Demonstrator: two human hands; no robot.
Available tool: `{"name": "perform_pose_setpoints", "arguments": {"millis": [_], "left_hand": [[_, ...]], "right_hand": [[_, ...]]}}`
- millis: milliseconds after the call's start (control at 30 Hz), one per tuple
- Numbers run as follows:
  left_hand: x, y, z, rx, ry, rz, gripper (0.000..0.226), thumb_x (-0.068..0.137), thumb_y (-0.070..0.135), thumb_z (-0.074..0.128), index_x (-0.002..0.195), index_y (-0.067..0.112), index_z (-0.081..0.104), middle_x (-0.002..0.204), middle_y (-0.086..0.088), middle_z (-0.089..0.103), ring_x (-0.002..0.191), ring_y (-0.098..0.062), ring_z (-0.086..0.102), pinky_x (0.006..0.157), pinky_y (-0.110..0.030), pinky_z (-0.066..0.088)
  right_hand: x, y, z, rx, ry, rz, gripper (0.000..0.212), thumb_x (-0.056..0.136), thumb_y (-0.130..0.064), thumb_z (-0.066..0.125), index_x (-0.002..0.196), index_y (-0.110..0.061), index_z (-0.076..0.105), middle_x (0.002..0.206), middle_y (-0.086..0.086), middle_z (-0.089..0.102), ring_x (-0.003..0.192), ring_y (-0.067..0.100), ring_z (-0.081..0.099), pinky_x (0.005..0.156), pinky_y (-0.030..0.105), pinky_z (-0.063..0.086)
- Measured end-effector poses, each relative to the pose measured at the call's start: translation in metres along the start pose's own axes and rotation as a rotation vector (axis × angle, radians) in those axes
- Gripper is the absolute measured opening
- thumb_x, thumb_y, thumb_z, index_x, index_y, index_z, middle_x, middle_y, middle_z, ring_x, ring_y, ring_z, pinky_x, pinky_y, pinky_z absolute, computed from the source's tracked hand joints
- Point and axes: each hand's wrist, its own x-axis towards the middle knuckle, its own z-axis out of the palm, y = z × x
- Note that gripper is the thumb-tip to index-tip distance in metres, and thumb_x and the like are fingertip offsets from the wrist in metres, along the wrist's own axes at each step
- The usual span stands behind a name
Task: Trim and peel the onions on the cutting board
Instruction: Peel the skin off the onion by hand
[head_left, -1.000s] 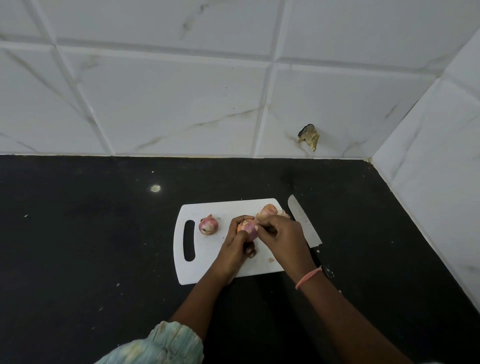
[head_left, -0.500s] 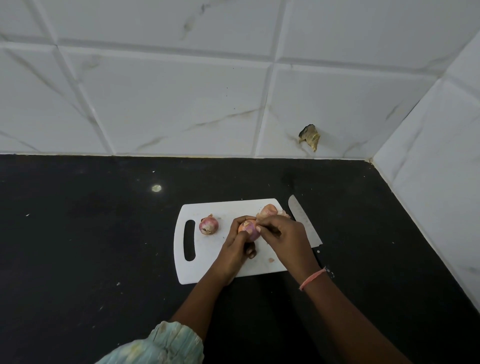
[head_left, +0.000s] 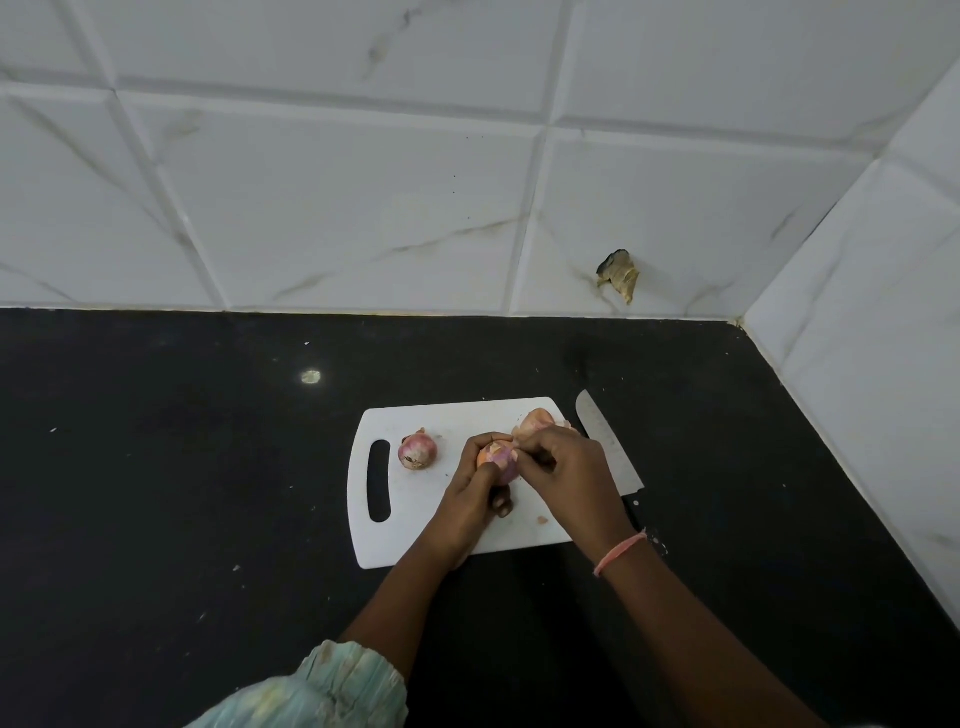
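Over the white plastic cutting board (head_left: 415, 540), the left hand (head_left: 470, 506) is cradling a small pink-skinned onion (head_left: 497, 460) steady while the right hand (head_left: 566, 478), at its 3 o'clock, is pinching loose papery skin to peel; the steel knife (head_left: 605, 441) is lying aside on the black desk (head_left: 156, 493)

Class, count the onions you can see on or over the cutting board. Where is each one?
3. One onion lies near the board's handle slot, one is held in both hands, and one sits at the far right corner, partly hidden.
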Motion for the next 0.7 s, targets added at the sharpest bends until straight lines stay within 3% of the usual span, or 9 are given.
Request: {"name": "perform_pose_setpoints", "arguments": {"millis": [167, 367, 500, 700], "left_hand": [[0.000, 0.002, 0.001, -0.030, -0.003, -0.002, 0.029, 0.098, 0.036, 0.044, 0.123, 0.022, 0.051, 0.094, -0.015, 0.055, 0.073, -0.025, 0.041, 0.061, -0.029, 0.044], [0.000, -0.001, 0.000, -0.043, 0.001, -0.019, 0.030, 0.096, 0.035, 0.041, 0.122, 0.027, 0.053, 0.094, -0.012, 0.057, 0.069, -0.020, 0.044, 0.062, -0.030, 0.044], [0.000, -0.001, 0.000, -0.032, 0.000, -0.021, 0.029, 0.096, 0.036, 0.039, 0.122, 0.033, 0.053, 0.100, -0.009, 0.063, 0.068, -0.015, 0.047, 0.063, -0.030, 0.045], [-0.002, 0.000, 0.001, -0.025, -0.006, -0.004, 0.031, 0.097, 0.036, 0.042, 0.127, 0.031, 0.049, 0.100, -0.013, 0.061, 0.074, -0.019, 0.048, 0.065, -0.029, 0.046]], "right_hand": [[-0.001, -0.006, 0.003, -0.063, 0.025, -0.011, 0.012, 0.085, -0.021, 0.072, 0.089, -0.010, 0.073, 0.081, 0.000, 0.072, 0.073, 0.008, 0.065, 0.066, 0.020, 0.054], [-0.003, -0.003, 0.003, 0.058, 0.059, 0.096, 0.012, 0.083, -0.014, 0.074, 0.095, -0.013, 0.073, 0.086, -0.004, 0.073, 0.080, 0.005, 0.067, 0.076, 0.025, 0.057], [-0.011, -0.004, 0.005, 0.172, 0.088, 0.188, 0.021, 0.088, -0.001, 0.063, 0.094, -0.020, 0.069, 0.089, -0.014, 0.068, 0.084, 0.005, 0.068, 0.079, 0.033, 0.058], [-0.013, -0.011, 0.001, 0.136, 0.036, 0.120, 0.014, 0.087, -0.023, 0.071, 0.100, -0.020, 0.072, 0.091, -0.022, 0.063, 0.089, -0.001, 0.063, 0.072, 0.029, 0.059]]}}
